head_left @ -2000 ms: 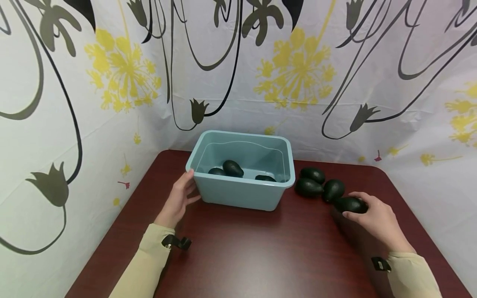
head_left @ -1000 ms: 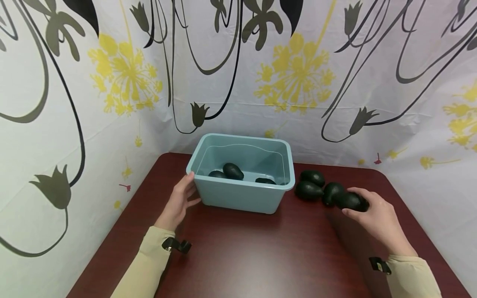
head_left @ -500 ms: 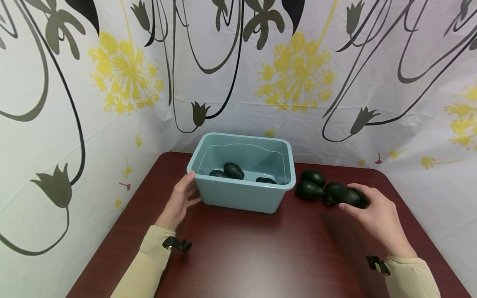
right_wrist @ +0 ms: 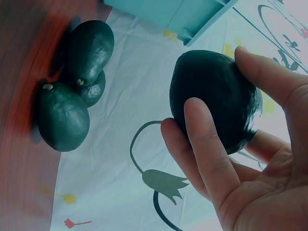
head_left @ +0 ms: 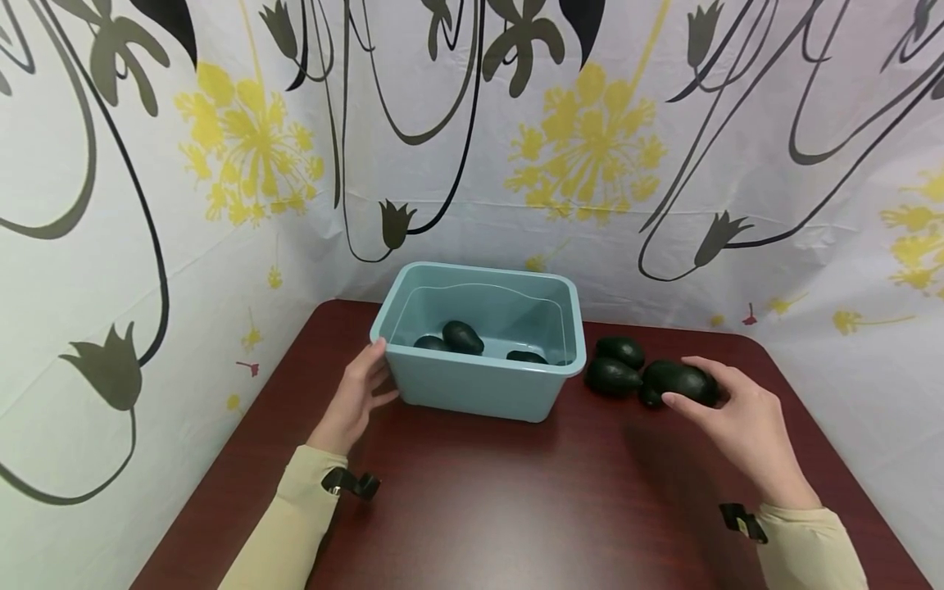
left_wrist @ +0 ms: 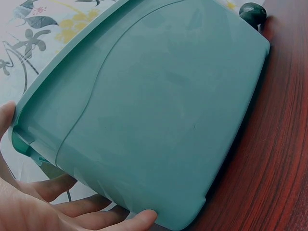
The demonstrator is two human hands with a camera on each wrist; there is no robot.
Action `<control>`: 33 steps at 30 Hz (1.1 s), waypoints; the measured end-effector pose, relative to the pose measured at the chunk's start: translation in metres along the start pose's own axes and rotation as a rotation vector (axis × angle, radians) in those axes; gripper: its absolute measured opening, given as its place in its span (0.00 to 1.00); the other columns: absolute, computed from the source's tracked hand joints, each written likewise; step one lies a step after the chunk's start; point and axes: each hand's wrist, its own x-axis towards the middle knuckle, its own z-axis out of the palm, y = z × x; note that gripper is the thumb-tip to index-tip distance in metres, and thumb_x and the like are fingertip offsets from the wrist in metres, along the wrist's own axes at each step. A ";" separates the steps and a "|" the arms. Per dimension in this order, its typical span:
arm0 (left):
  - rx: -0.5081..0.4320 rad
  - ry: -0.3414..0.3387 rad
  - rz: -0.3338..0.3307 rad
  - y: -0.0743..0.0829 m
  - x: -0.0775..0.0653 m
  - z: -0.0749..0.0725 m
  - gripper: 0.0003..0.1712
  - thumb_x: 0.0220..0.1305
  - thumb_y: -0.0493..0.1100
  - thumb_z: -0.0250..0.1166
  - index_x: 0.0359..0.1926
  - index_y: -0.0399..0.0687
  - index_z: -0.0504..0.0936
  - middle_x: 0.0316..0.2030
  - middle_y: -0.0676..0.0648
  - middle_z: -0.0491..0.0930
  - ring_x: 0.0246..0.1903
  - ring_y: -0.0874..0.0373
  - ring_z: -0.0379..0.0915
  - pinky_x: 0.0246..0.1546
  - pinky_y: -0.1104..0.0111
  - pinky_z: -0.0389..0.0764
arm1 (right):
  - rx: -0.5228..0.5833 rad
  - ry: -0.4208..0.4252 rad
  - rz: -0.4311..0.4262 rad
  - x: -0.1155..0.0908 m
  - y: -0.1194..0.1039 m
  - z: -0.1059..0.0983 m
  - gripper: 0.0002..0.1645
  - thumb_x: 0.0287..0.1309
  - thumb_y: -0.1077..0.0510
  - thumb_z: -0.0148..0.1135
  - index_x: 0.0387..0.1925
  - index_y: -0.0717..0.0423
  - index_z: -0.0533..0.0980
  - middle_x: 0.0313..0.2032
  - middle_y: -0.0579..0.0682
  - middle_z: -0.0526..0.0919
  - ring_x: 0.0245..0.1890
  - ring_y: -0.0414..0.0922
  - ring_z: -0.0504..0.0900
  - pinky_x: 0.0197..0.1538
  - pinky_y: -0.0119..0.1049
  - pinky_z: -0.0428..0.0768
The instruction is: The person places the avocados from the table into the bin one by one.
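Note:
My right hand (head_left: 745,426) grips a dark green avocado (head_left: 687,383) between thumb and fingers. In the right wrist view this avocado (right_wrist: 211,101) is raised off the table, with the fingers curled round it. Below and to its left lie three more avocados (head_left: 614,377), close together to the right of a light blue plastic bin (head_left: 472,385). My left hand (head_left: 350,401) holds the bin's near left corner, thumb at the rim and fingers spread below along the wall, as the left wrist view shows. Inside the bin lie several avocados (head_left: 462,337), partly hidden by its front wall.
The dark red wooden table (head_left: 487,500) carries the bin near its back edge. A white cloth (head_left: 457,180) with grey and yellow flower prints hangs behind and along both sides. Each wrist wears a black strap (head_left: 350,482).
My right hand has lifted its avocado from the table and moved it slightly left and up, so that it now overlaps the nearest avocado. My left hand and the bin stay in place.

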 end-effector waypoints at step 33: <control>0.008 0.003 -0.002 0.000 0.003 -0.002 0.41 0.69 0.69 0.56 0.77 0.64 0.59 0.73 0.48 0.59 0.71 0.47 0.57 0.60 0.36 0.66 | 0.062 0.055 -0.092 0.028 -0.055 -0.002 0.35 0.50 0.36 0.77 0.61 0.28 0.77 0.52 0.41 0.81 0.31 0.38 0.76 0.35 0.28 0.71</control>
